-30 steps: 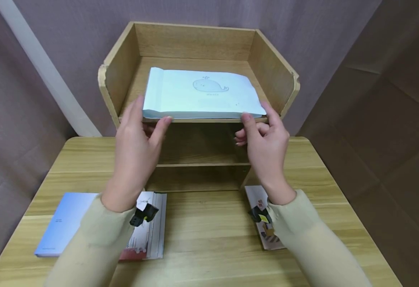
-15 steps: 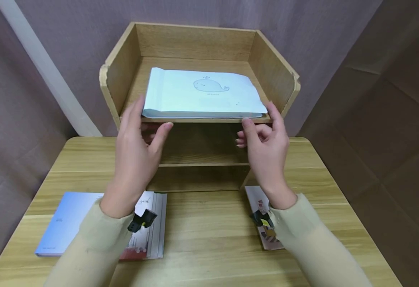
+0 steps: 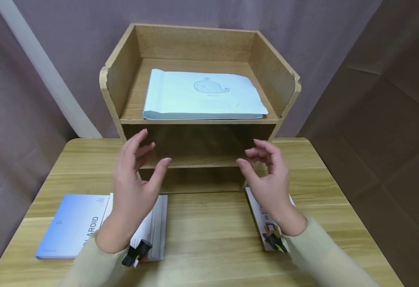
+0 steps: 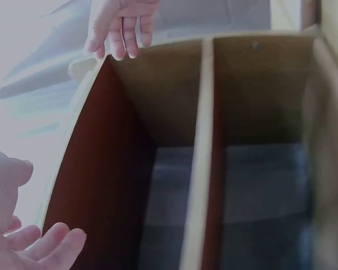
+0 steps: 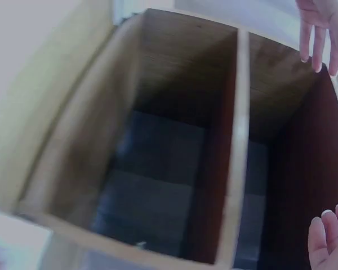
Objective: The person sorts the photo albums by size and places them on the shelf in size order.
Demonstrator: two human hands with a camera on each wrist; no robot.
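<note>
A pale book (image 3: 180, 95) with a whale drawn on its cover lies flat on the top board of a small wooden shelf (image 3: 195, 44), its long side along the front edge. Below that edge, both hands hang in front of the shelf's lower compartments. My left hand (image 3: 134, 191) has its fingers spread and loosely bent, with nothing in it. Opposite it, my right hand (image 3: 272, 183) is likewise free of any object, thumb apart from the fingers. The wrist views look into the two lower compartments, with the left hand (image 4: 39, 242) and right hand (image 5: 329, 242) at the frame edges.
On the left of the wooden table (image 3: 202, 247) lie a blue book (image 3: 62, 231) and several white books (image 3: 157, 231), partly behind the left arm. Another book (image 3: 256, 211) lies under the right wrist. A curtain (image 3: 195, 12) hangs behind the shelf.
Both hands have come away from the pale book's ends and dropped down toward me. The book stays on the top board, practically where it was.
</note>
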